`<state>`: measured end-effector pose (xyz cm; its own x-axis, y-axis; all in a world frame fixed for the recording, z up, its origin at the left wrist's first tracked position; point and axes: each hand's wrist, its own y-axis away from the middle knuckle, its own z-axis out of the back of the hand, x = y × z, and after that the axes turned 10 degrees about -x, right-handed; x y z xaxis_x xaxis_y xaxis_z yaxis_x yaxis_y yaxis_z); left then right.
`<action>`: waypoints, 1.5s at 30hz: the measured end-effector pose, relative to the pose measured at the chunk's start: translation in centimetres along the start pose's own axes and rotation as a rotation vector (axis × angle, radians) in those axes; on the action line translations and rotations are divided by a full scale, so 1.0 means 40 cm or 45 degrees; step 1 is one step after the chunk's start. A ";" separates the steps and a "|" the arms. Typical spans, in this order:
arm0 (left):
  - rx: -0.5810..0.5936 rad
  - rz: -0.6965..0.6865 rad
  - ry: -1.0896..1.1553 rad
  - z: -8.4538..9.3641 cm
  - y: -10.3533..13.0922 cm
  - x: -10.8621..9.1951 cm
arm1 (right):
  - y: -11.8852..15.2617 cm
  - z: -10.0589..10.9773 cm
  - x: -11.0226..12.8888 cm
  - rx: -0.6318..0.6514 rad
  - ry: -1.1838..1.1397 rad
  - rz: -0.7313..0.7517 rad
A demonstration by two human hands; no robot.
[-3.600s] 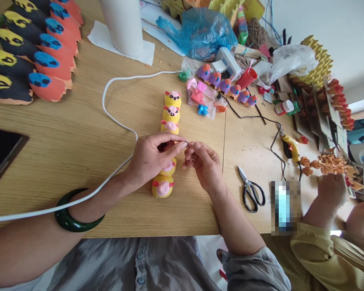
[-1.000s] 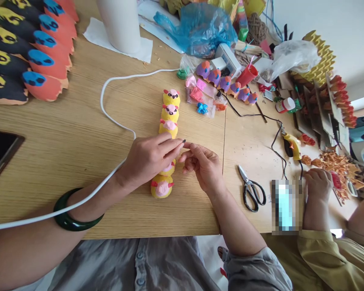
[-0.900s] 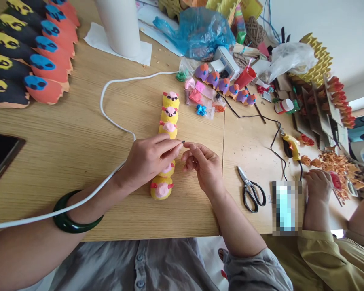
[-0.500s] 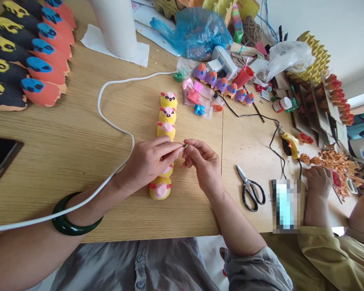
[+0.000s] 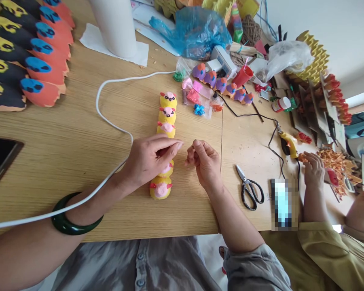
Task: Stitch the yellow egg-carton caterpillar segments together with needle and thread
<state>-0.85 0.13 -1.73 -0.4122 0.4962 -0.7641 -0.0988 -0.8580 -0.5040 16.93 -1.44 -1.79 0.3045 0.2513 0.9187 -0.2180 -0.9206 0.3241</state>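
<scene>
A row of yellow egg-carton cups [image 5: 167,116] stands on the table in front of me, with pink clay faces and red ears. Dark markings show on the faces of the two farthest cups. Over the row's middle, my left hand [image 5: 150,159] hides part of it, thumb and fingers pinched together. Whatever that pinch holds is too small or hidden to make out. Just right of the row, my right hand [image 5: 206,163] is held up with thumb pressed to the forefinger and the other fingers curled; its contents, if any, cannot be seen. A small gap separates the two hands.
Black-handled scissors [image 5: 251,190] lie to the right, near a co-worker's hand [image 5: 314,171] and a yellow glue gun [image 5: 288,144]. Clay packets [image 5: 197,95] and a purple cup row [image 5: 221,84] lie beyond. A white cable [image 5: 115,126] crosses my left forearm.
My fingertips have come apart; they met around a tiny dark piece before. The right hand's fingers have curled in more. At the right, the co-worker's hand has lifted toward the glue gun.
</scene>
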 end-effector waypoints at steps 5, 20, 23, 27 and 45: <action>0.044 -0.021 0.042 -0.016 0.012 0.007 | 0.007 -0.004 -0.009 0.015 -0.024 -0.015; -0.067 -0.263 -0.104 -0.009 0.015 -0.010 | 0.018 0.008 -0.008 0.194 0.041 -0.087; -0.062 -0.198 -0.100 -0.007 0.011 -0.011 | 0.013 0.008 -0.003 0.118 0.015 -0.071; -0.078 -0.037 -0.062 0.002 0.002 -0.013 | 0.003 0.009 0.002 0.026 -0.045 -0.089; -0.032 0.108 -0.023 0.007 0.000 -0.007 | -0.005 0.012 0.003 0.036 -0.033 -0.129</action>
<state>-0.99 -0.05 -1.40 -0.4343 0.4192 -0.7973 -0.0402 -0.8933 -0.4477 17.44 -1.39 -1.86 0.3477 0.3364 0.8752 -0.1584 -0.8989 0.4084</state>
